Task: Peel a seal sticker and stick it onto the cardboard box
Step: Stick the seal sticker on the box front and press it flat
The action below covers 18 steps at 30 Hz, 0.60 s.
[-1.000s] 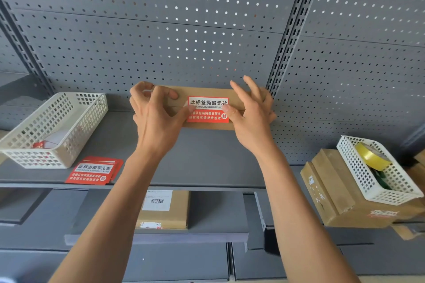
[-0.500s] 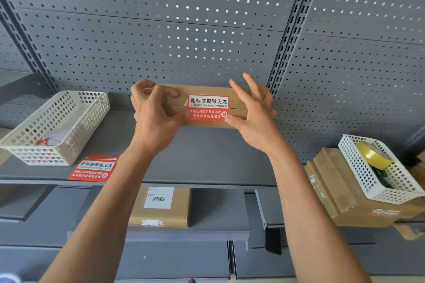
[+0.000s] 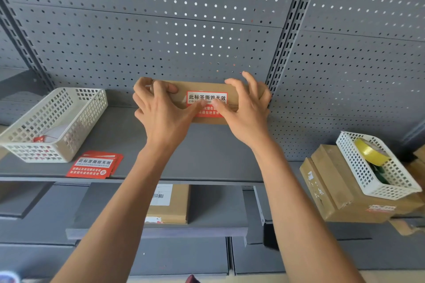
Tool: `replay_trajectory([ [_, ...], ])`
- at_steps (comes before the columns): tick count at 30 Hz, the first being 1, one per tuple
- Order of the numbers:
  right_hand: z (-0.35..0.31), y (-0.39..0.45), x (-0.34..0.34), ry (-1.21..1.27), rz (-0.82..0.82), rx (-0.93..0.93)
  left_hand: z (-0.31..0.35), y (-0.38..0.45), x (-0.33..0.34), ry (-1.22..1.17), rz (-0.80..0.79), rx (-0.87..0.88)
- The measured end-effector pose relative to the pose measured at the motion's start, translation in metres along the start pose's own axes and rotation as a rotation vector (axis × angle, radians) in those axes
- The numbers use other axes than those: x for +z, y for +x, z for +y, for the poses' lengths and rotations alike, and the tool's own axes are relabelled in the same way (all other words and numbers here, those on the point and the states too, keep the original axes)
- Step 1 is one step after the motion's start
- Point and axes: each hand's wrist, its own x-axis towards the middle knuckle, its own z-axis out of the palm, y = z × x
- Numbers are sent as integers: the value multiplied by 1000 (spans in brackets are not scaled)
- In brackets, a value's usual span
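A flat brown cardboard box (image 3: 202,87) lies at the back of the grey shelf against the pegboard. A red and white seal sticker (image 3: 207,97) lies across the seam on its top. My left hand (image 3: 161,112) grips the box's left end, fingers curled over the far edge, thumb pressing the sticker's middle. My right hand (image 3: 246,108) holds the right end, fingers over the far edge, thumb on the sticker beside the left thumb. The thumbs hide part of the sticker's print.
A stack of red seal stickers (image 3: 94,164) lies at the shelf's front left, beside a white mesh basket (image 3: 53,122). Right, another white basket (image 3: 377,167) with a yellow tape roll (image 3: 370,151) rests on cardboard boxes (image 3: 333,190). A labelled parcel (image 3: 170,202) sits on the lower shelf.
Both thumbs have slid inward from the sticker's two ends and now meet over its middle. The box and the fingers on its far edge have stayed in place.
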Motion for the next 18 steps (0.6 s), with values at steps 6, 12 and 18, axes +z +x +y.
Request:
replay_trajectory([
  [6, 8, 2, -2, 29, -45, -46, -7, 1, -1, 11, -30, 34],
  [12, 12, 1, -8, 42, -163, -52, -14, 1, -5, 22, -93, 69],
  [18, -2, 0, -4, 13, -60, 33, -18, 1, -11, 47, -163, 102],
])
